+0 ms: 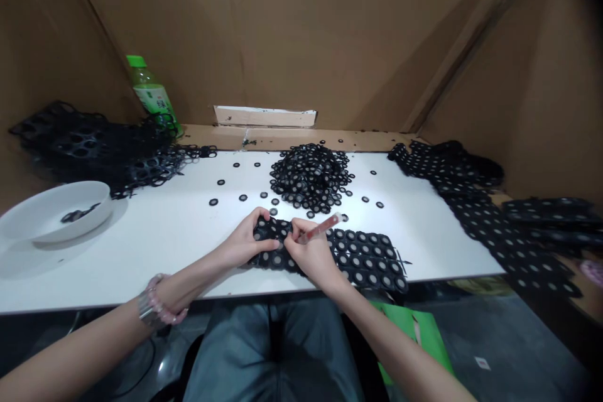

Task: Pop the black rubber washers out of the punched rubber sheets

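Observation:
A black sheet (pixel 369 259) with rows of round pieces, each with a pale grey centre, lies along the table's front edge. My left hand (pixel 245 242) grips its left end, thumb on top and fingers curled at the far edge. Close beside it, my right hand (pixel 311 254) pinches a slim pen-like tool (pixel 323 226) with a clear reddish handle, slanting up to the right. The tool's tip is hidden by my fingers, over the sheet. Behind my hands stands a heap of loose black rings (pixel 308 176) with pale centres, and several more lie scattered around it.
At left are a white bowl (pixel 94 220) holding a few black pieces, a tangle of black perforated scrap (pixel 89 144) and a green-capped bottle (pixel 153 94). More dotted black sheets (pixel 475 213) hang over the table's right edge. Cardboard walls (pixel 358 38) enclose the white table (pixel 155 248).

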{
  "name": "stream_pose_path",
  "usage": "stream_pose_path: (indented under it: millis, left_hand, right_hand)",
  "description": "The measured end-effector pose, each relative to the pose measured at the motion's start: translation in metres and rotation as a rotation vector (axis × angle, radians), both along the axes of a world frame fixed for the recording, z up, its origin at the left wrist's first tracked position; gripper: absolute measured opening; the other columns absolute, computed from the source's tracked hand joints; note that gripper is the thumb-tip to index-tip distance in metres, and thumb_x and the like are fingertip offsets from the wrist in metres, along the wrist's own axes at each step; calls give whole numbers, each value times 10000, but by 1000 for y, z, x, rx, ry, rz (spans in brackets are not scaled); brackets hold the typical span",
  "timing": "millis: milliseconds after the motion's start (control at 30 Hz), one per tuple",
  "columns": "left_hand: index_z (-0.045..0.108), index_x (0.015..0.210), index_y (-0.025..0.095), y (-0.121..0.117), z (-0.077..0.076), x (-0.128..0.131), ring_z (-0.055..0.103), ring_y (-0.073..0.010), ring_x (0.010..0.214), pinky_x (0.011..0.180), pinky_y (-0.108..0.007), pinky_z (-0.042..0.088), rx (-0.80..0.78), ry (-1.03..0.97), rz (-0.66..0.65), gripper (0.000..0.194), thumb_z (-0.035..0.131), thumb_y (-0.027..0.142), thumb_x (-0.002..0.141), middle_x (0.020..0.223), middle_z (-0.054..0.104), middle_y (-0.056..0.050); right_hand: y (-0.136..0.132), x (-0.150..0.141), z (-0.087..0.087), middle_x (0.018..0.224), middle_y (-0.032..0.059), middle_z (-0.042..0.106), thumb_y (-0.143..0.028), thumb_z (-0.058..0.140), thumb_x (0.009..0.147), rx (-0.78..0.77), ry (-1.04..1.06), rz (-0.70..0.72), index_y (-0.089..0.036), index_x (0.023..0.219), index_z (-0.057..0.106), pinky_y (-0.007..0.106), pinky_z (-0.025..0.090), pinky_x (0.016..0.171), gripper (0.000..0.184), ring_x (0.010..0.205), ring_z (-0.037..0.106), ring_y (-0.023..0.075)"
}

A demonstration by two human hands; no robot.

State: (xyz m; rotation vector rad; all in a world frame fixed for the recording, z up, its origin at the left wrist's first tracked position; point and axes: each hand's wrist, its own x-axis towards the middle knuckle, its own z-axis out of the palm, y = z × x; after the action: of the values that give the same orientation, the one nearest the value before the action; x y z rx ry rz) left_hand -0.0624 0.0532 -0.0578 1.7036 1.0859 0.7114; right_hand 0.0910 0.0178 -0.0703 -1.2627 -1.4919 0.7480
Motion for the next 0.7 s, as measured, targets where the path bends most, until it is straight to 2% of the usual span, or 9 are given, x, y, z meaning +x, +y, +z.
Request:
stream_pose_path:
  millis: [167, 267, 333, 500, 600, 700]
  left_hand:
    - [383, 946, 218, -5, 9, -4, 433, -130, 729, 679, -243, 368, 91, 137, -66, 325, 571, 232, 681, 837, 440, 27]
    - [361, 1067, 228, -8, 12, -3, 418, -110, 601, 602, -244, 366, 116, 241, -97, 386, 495, 184, 707, 802, 453, 32]
    - [344, 1111, 227, -9, 12, 0, 431, -116, 589, 591, -248, 374, 112, 251, -101, 432, 459, 160, 700, 775, 458, 34]
    - [373, 1117, 200, -11, 9, 15, 519, -180, 813, 753, -315, 420, 76, 213, -37, 392, 437, 202, 730, 904, 523, -18]
    - [325, 1227, 213, -12, 9, 17, 534, -240, 939, 835, -369, 417, 93, 216, -49, 563, 553, 354, 732, 999, 559, -56]
    - [298, 1293, 212, -13, 9, 17, 536, -278, 1010, 872, -390, 419, 114, 222, -71, 710, 617, 419, 694, 1080, 570, -86]
  right_hand:
    - [2, 16, 2, 373, -98, 350, -134, 495, 640, -138, 357, -79, -224, 511, 304, 203, 220, 373, 248, 334, 371, 87]
    - [-1, 23, 0, 368, -102, 359, -125, 508, 640, -146, 360, -93, -218, 500, 311, 198, 230, 373, 259, 325, 359, 76]
    - [-3, 25, -1, 360, -102, 352, -116, 509, 641, -147, 320, -67, -217, 493, 315, 202, 250, 382, 265, 328, 351, 76]
    - [-6, 24, -1, 374, -98, 342, -125, 509, 655, -122, 334, -97, -221, 499, 308, 209, 249, 390, 272, 349, 340, 83]
    - [-7, 25, 1, 385, -95, 340, -135, 508, 662, -106, 352, -122, -224, 503, 302, 213, 245, 396, 274, 357, 342, 85]
    - [-9, 26, 1, 403, -92, 332, -143, 507, 671, -93, 304, -127, -223, 508, 296, 219, 246, 414, 279, 375, 337, 86]
